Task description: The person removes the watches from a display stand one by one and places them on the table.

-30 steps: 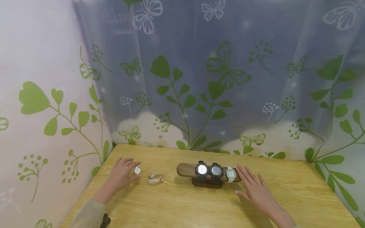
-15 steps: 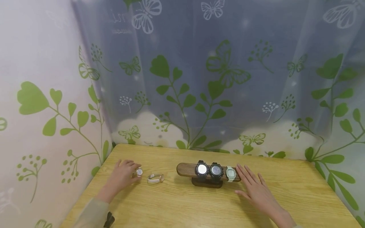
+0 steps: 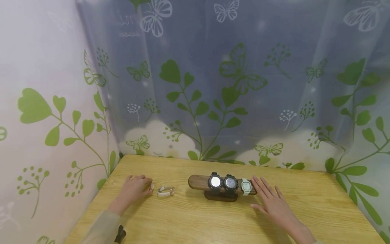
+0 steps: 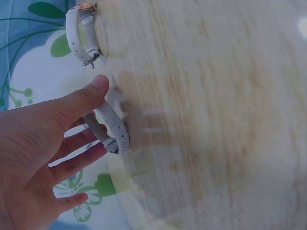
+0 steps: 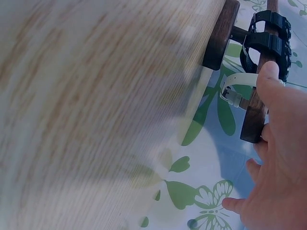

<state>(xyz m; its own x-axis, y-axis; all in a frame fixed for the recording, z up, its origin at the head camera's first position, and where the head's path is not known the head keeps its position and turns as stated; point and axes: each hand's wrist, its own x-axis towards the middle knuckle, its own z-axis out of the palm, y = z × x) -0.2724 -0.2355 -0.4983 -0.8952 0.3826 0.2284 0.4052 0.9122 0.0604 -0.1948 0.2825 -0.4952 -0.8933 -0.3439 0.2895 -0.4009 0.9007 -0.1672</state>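
Note:
My left hand [image 3: 132,189] pinches a small watch with a white strap [image 4: 114,124] between thumb and fingers, at the left of the table; in the head view the fingers hide most of it. Just to its right lies a second white-strapped watch [image 3: 166,191], its band buckled into a loop. A dark wooden watch stand [image 3: 198,182] carries two black watches [image 3: 215,182] and a pale green square-faced watch [image 3: 246,186] at its right end. Straight fingers of my right hand [image 3: 275,205] touch that end of the bar.
Everything stands on a light wooden table [image 3: 182,223]. A patterned curtain [image 3: 195,101] with leaves and butterflies hangs along its back and sides. Some black object [image 3: 120,234] shows beside the left sleeve.
My left hand has moved a little right with the watch, toward the second white-strapped one, and its face has turned mostly out of sight. The right hand and the stand have stayed put.

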